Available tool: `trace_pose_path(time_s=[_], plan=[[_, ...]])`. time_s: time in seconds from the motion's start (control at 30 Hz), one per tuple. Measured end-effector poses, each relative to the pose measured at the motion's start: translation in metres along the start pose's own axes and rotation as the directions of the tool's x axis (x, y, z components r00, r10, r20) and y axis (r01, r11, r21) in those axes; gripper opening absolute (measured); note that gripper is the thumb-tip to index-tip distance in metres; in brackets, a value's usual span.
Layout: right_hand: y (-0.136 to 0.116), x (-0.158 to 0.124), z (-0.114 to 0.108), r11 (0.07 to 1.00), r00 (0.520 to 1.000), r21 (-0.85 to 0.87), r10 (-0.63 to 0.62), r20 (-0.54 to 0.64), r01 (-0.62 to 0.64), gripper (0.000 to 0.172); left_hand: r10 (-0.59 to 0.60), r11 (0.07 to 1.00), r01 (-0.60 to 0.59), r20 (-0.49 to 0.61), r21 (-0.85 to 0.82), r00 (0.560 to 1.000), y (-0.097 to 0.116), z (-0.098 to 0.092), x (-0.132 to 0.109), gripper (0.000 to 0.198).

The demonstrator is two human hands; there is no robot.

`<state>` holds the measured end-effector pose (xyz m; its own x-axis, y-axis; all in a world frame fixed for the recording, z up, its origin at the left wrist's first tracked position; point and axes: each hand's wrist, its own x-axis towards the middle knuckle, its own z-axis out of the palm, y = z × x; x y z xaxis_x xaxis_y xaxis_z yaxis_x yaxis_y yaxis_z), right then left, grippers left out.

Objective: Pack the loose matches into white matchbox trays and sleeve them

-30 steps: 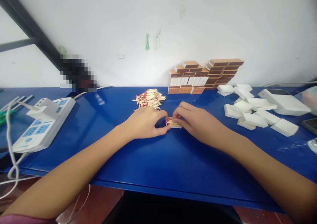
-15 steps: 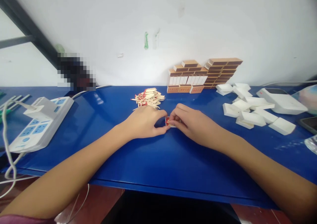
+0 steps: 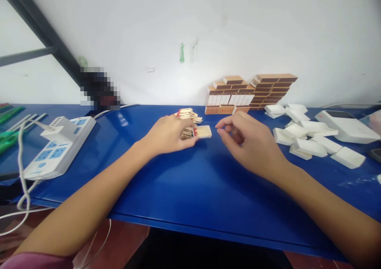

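Observation:
My left hand (image 3: 166, 136) is closed on the left end of a small white matchbox tray (image 3: 204, 132), thumb in front and fingers behind. Red-headed matches lie inside the tray, and its right end sticks out past my fingertips. Just behind that hand, partly hidden by it, is a loose pile of wooden matches (image 3: 189, 113) on the blue table (image 3: 190, 189). To the right of the tray hovers my right hand (image 3: 251, 140), apart from it, with thumb and forefinger slightly parted and nothing visible between them.
Stacked matchboxes (image 3: 274, 89) stand against the wall at the back. Several white trays (image 3: 312, 148) lie heaped on the right, beside a white device (image 3: 347, 126). A power strip (image 3: 59, 152) with a white cable occupies the left; green items (image 3: 8, 140) lie beyond it.
My right hand has come off the tray and moved to the right, its fingers parting. My left hand, still holding the tray, has shifted slightly away toward the match pile. The view has shifted slightly.

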<state>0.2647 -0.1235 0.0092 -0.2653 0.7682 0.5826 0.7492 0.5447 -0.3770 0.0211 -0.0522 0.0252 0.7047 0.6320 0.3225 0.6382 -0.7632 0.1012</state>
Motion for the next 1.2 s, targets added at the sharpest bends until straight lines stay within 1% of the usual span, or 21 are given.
trace_pose_path(time_s=[0.03,0.07,0.1,0.17,0.23,0.27,0.33,0.5,0.6,0.77,0.87,0.97,1.07,1.13,1.2], plan=[[-0.001,0.0,0.001,1.0,1.0,0.011,-0.001,0.002,0.001,0.009,-0.015,1.0,0.016,-0.029,0.02,0.999,-0.006,-0.003,0.001,0.035],[-0.002,0.001,0.004,1.0,0.999,0.026,-0.013,0.032,0.012,0.01,-0.035,0.999,0.038,-0.063,0.034,0.997,-0.012,-0.005,0.002,0.034],[-0.003,0.001,0.008,0.998,0.995,0.047,-0.036,0.091,0.032,0.012,-0.049,0.998,0.053,-0.091,0.042,0.995,-0.018,-0.007,0.002,0.035],[-0.005,0.004,0.018,0.993,0.968,0.093,-0.091,0.236,0.071,0.015,-0.069,0.996,0.075,-0.125,0.05,0.99,-0.027,-0.01,0.003,0.036],[-0.005,0.009,0.031,0.99,0.938,0.121,-0.111,0.33,0.075,0.014,-0.068,0.995,0.077,-0.138,0.06,0.988,-0.033,-0.011,0.003,0.037],[-0.006,0.012,0.037,0.99,0.933,0.127,-0.104,0.343,0.064,0.011,-0.066,0.995,0.076,-0.138,0.065,0.988,-0.035,-0.011,0.003,0.037],[-0.006,0.018,0.047,0.989,0.944,0.14,-0.087,0.319,0.043,0.005,-0.071,0.994,0.081,-0.129,0.074,0.989,-0.035,-0.011,0.002,0.037],[-0.012,0.026,0.061,0.98,0.956,0.189,-0.112,0.272,0.062,0.006,-0.056,0.994,0.066,-0.104,0.09,0.993,-0.031,-0.009,0.002,0.038],[-0.016,0.029,0.065,0.989,0.952,0.132,-0.102,0.287,0.066,0.007,-0.046,0.995,0.056,-0.116,0.087,0.992,-0.031,-0.008,0.002,0.039],[-0.021,0.03,0.07,0.995,0.934,0.08,-0.086,0.348,0.061,0.011,-0.065,0.995,0.075,-0.135,0.071,0.989,-0.032,-0.01,0.003,0.04],[-0.022,0.029,0.068,0.996,0.925,0.023,-0.085,0.371,0.082,0.013,-0.076,0.994,0.084,-0.123,0.063,0.99,-0.033,-0.012,0.002,0.041],[-0.018,0.025,0.055,0.992,0.929,-0.033,-0.102,0.357,0.121,0.014,-0.108,0.991,0.116,-0.116,0.064,0.987,-0.034,-0.013,0.002,0.039],[-0.004,0.022,0.034,0.987,0.959,-0.086,-0.11,0.263,0.137,0.012,-0.104,0.991,0.112,-0.099,0.073,0.99,-0.029,-0.011,0.002,0.039],[0.007,0.022,0.021,0.987,0.98,-0.117,-0.085,0.178,0.107,0.013,-0.062,0.995,0.067,-0.059,0.08,0.996,-0.023,-0.007,0.001,0.038],[0.017,0.023,0.012,0.985,0.988,-0.144,-0.071,0.14,0.091,0.012,-0.019,0.998,0.021,-0.027,0.056,0.999,-0.016,-0.003,0.001,0.035]])
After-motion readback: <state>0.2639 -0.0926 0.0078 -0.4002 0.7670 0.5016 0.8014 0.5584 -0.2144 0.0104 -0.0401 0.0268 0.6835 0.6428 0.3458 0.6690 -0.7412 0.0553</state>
